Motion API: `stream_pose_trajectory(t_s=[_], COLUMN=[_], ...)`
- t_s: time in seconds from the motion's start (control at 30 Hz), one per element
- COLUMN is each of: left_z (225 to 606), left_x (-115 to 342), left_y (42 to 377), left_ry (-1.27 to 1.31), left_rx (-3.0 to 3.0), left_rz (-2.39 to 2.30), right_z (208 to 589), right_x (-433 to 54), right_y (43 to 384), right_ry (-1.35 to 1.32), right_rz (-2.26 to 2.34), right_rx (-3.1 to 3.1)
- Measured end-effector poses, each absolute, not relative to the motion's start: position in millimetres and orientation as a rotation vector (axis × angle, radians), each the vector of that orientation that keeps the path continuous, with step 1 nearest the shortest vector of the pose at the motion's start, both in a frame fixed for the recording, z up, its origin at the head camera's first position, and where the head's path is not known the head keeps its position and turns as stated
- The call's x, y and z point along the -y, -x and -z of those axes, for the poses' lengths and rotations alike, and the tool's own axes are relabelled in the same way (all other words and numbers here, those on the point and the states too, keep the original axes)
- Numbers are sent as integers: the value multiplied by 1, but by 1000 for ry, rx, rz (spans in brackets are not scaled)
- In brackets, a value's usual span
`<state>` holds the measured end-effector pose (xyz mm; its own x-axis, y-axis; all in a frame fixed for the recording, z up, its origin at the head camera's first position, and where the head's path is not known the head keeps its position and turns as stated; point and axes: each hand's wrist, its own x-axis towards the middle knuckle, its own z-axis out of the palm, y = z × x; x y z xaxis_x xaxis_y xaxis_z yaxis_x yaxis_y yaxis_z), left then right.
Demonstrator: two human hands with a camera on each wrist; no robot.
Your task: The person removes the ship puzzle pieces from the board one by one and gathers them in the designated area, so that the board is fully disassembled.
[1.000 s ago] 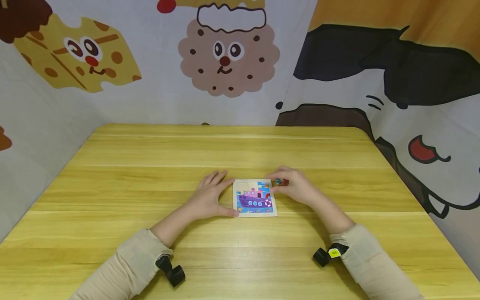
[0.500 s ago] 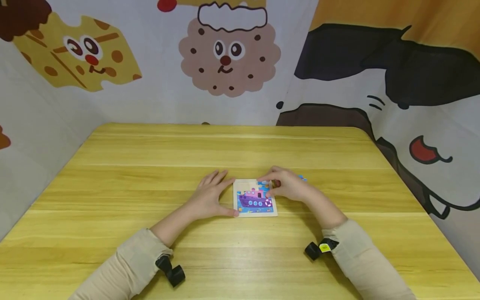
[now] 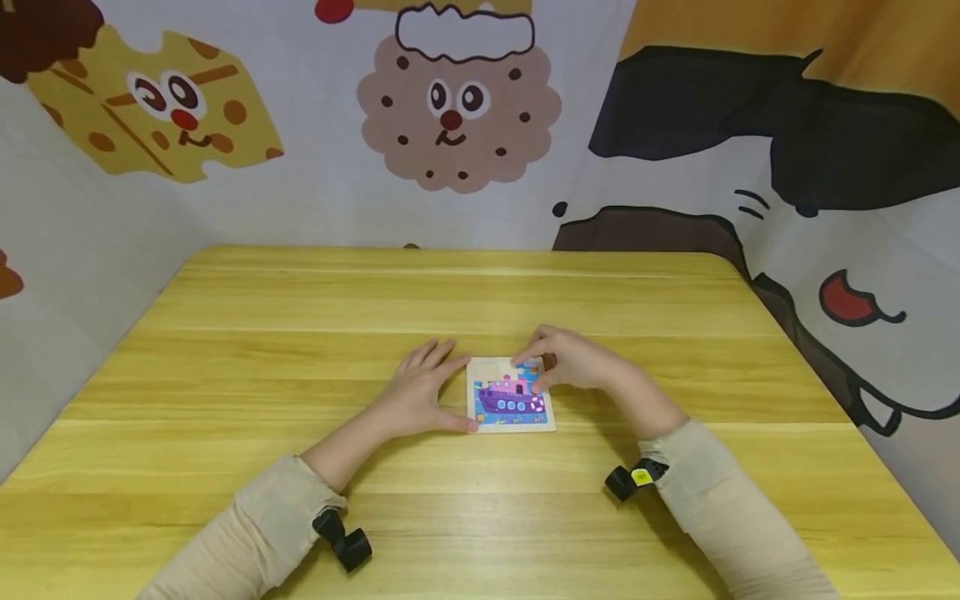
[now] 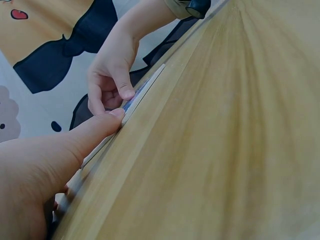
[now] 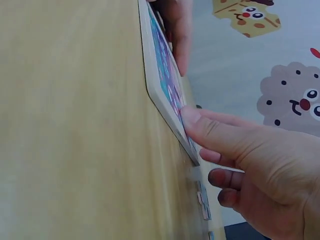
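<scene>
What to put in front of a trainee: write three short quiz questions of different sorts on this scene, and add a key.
1. Multiple choice: what is pictured on the puzzle board?
A) a train
B) a ship
C) a castle

2. True or false: the picture fills the whole inside of the frame.

3. Fill the gaps: seen from the head camera, the ____ touches the board's two left corners, while the ____ touches its far right part.

Key
1. B, a purple and pink ship.
2. False: a pale bare patch shows at the far left inside the frame.
3. left hand; right hand.
</scene>
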<state>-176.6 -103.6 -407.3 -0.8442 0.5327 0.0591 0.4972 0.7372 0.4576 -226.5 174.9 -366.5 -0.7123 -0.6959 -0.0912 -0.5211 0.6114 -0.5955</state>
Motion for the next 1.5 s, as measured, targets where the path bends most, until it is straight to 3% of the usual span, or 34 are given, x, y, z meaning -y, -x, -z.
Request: stream_pose_trajectory(t_s=[0.63, 0.93, 1.5], left_z=[406, 408, 407], left_x=[98, 99, 102], left_y=[178, 178, 177], left_ry=[-832, -830, -815], left_rx=[-2850, -2854, -2855], left_rz=[-718, -722, -735], right_z=[356, 348, 345], right_x=[-172, -161, -148], right_y=[250, 253, 258], right_ry=[1039, 876, 915], right_rz=[620, 570, 451], right_rx=[-2418, -2351, -2295])
